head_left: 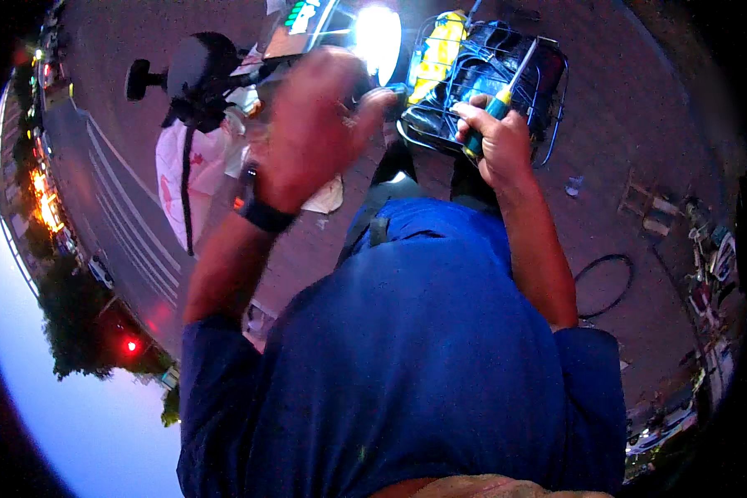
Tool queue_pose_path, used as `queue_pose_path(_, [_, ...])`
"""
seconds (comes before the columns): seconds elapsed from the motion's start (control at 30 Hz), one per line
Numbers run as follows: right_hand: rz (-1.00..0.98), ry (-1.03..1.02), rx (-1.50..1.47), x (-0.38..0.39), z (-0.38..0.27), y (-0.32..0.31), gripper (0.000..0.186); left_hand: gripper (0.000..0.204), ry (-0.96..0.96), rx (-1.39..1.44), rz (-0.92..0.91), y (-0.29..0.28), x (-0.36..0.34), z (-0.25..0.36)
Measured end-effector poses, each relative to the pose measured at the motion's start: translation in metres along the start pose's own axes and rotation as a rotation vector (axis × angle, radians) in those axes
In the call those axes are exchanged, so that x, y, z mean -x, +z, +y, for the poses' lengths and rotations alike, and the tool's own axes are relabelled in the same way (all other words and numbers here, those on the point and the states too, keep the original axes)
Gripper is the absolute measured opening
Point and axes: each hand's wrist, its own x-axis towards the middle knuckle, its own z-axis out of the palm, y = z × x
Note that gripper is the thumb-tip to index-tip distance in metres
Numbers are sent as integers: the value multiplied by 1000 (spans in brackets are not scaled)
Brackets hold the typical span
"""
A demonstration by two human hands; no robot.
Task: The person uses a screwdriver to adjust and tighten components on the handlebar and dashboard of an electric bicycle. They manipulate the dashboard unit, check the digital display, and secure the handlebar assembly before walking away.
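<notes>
My right hand (500, 139) is closed around the green and yellow handle of a screwdriver (496, 109), its metal shaft pointing up and right over a wire basket (551, 126). In the basket lie a yellow package (440, 51) and dark, shiny material with black cables. My left hand (317, 124) is raised to the left of the basket, blurred by motion. Its thumb stands apart from the fingers, and nothing shows in its grasp. Beyond this hand shines a bright white light (378, 43). A small bluish thing (398, 93) shows by the thumb tip; I cannot tell whether they touch.
To the left are a dark round-backed object (201, 75), like a mirror, and a pink-white fabric cover (183, 170). A black hose or cable loop (610, 286) lies on the paving at right, near a small wooden frame (651, 207). A road with white lines (133, 216) runs at far left.
</notes>
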Motion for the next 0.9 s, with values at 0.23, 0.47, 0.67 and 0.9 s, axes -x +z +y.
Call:
queue_pose_path(0.23, [-223, 273, -129, 21, -5, -25, 17, 22, -317, 695, 140, 93, 32, 76])
queue_pose_path(0.47, [-371, 396, -158, 39, -26, 17, 21, 19, -500, 744, 373, 55, 55, 77])
queue_pose_path(0.67, [-515, 459, -154, 47, -37, 73, 23, 14, -509, 842, 490, 8, 71, 58])
queue_pose_path(0.9, [-540, 319, 27, 56, -46, 156, 25, 13, -243, 702, 421, -94, 72, -11])
